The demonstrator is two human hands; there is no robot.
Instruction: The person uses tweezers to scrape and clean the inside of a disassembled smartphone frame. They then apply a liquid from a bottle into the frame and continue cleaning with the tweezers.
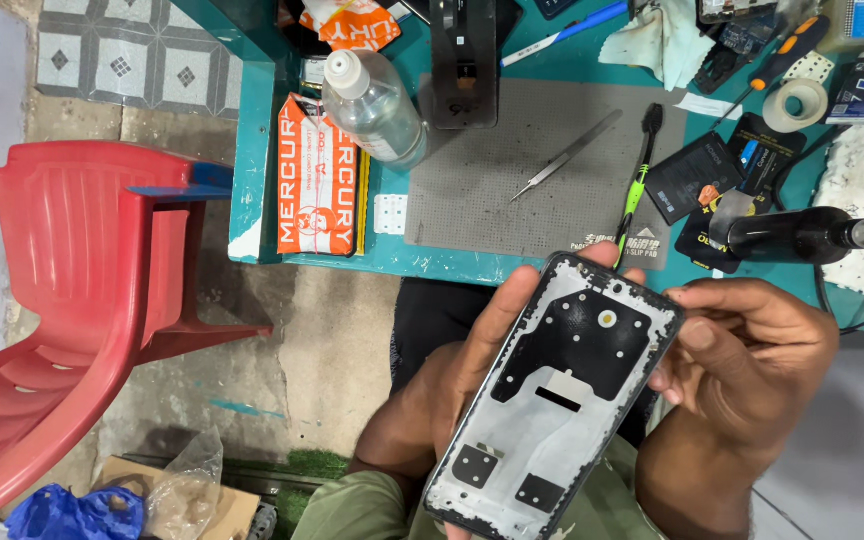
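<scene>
My left hand (452, 385) holds a bare phone frame (552, 400) from below, fingers wrapped along its left edge. The frame is silver-white inside with a black panel near its top and small black pads near its bottom. My right hand (752, 365) touches the frame's upper right edge with the thumb and fingertips. Both hands hover in front of the teal workbench (252, 150), above my lap.
On the bench lie a grey work mat (512, 170), metal tweezers (567, 155), a green-handled brush (637, 195), a clear bottle (377, 105), an orange packet (314, 180), a tape roll (795, 103), a black bottle (802, 235). A red plastic chair (72, 300) stands left.
</scene>
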